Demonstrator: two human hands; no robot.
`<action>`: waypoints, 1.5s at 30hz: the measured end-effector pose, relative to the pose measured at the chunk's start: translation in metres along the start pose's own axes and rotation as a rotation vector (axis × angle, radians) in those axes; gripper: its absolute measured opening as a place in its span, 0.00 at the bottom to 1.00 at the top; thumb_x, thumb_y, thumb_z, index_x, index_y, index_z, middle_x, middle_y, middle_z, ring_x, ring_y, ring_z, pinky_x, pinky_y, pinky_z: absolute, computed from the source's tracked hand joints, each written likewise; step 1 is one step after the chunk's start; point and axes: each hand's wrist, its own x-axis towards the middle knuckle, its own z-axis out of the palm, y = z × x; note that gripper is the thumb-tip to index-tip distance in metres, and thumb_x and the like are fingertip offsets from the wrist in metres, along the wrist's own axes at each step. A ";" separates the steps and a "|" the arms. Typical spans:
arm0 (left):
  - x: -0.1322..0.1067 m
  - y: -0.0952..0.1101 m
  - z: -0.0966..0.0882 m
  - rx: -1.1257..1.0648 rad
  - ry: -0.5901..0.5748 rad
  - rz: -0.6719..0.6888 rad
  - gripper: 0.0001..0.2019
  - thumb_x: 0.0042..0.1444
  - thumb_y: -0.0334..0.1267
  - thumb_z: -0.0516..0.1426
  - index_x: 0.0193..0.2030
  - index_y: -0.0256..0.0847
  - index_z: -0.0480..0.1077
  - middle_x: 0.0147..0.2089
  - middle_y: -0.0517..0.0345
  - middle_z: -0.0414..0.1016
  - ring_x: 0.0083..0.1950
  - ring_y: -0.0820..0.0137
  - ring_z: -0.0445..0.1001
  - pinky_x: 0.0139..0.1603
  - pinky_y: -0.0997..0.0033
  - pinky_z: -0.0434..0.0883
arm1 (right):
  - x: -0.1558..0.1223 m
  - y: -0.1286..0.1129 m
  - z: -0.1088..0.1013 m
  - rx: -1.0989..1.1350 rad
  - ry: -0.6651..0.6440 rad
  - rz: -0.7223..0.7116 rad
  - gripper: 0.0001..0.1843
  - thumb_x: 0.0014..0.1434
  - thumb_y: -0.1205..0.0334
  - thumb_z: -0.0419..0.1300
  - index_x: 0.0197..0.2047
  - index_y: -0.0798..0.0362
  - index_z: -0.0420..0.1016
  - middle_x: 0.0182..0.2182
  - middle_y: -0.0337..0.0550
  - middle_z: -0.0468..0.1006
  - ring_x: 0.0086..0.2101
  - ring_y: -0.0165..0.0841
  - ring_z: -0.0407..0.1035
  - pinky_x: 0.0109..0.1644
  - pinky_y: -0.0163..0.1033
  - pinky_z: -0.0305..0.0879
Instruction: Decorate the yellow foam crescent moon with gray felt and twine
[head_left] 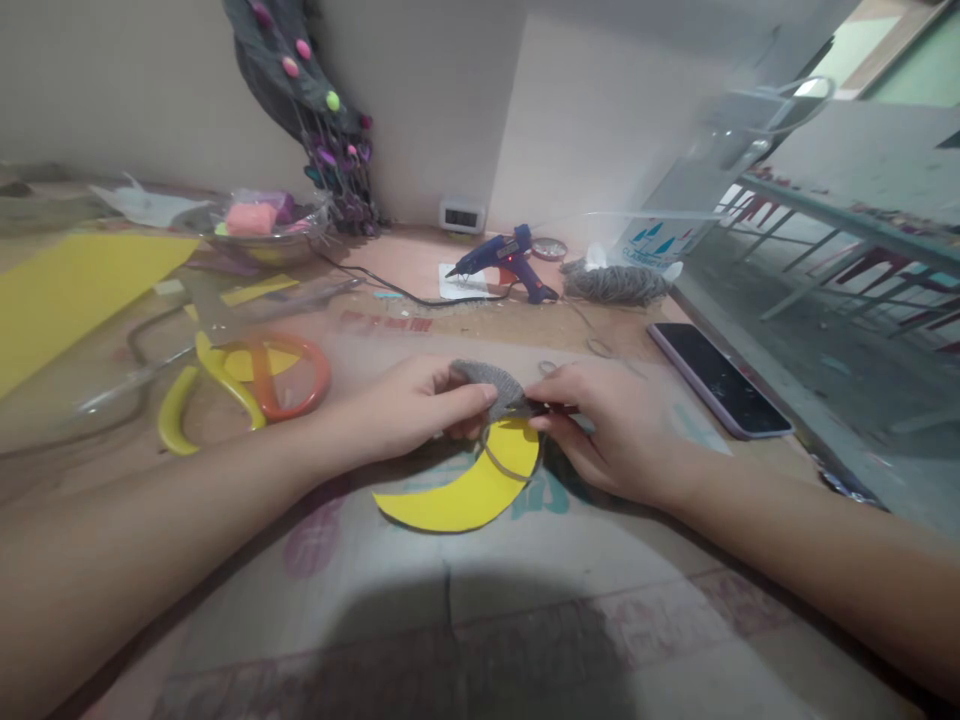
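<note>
A yellow crescent [465, 500] lies at an angle over the table, its upper end wrapped closely in grey yarn [491, 385]. My left hand [439, 400] is closed on this wrapped end, thumb on top. Close beside it, my right hand [592, 420] pinches a thin dark thing at the edge of the wrapping; its kind is too blurred to tell. A loose loop of grey yarn [506, 468] hangs across the yellow part, below the fingers.
A blue glue gun [499, 255] with a red light stands behind, near a grey yarn skein [619, 283]. A phone [716, 380] lies right. Scissors with orange handles [319, 375], yellow-handled pliers [176, 410] and a yellow sheet [82, 290] lie left.
</note>
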 end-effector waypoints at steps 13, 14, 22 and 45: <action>-0.001 0.004 0.002 0.078 0.007 -0.035 0.19 0.61 0.46 0.49 0.22 0.38 0.63 0.21 0.64 0.61 0.22 0.77 0.58 0.23 0.75 0.56 | 0.006 -0.002 -0.002 -0.055 -0.090 -0.035 0.11 0.67 0.64 0.51 0.39 0.57 0.73 0.29 0.44 0.79 0.29 0.32 0.69 0.33 0.37 0.60; -0.001 0.004 0.002 0.079 0.008 -0.036 0.19 0.61 0.46 0.49 0.22 0.38 0.63 0.21 0.64 0.61 0.22 0.77 0.58 0.23 0.75 0.57 | 0.006 -0.002 -0.002 -0.057 -0.088 -0.033 0.11 0.67 0.64 0.51 0.38 0.57 0.73 0.29 0.44 0.79 0.29 0.32 0.69 0.33 0.37 0.60; -0.001 0.005 0.002 0.080 0.001 -0.013 0.19 0.62 0.46 0.49 0.23 0.38 0.64 0.21 0.64 0.63 0.23 0.77 0.59 0.25 0.75 0.58 | 0.005 -0.002 -0.002 -0.061 -0.099 -0.031 0.10 0.66 0.64 0.51 0.38 0.56 0.73 0.29 0.44 0.79 0.29 0.32 0.69 0.33 0.37 0.59; -0.001 0.008 0.002 0.103 0.028 0.008 0.18 0.60 0.43 0.50 0.21 0.39 0.63 0.19 0.65 0.61 0.21 0.77 0.57 0.23 0.76 0.57 | 0.000 -0.005 -0.001 -0.055 -0.156 -0.012 0.09 0.65 0.63 0.53 0.41 0.56 0.72 0.31 0.44 0.78 0.30 0.33 0.67 0.32 0.38 0.55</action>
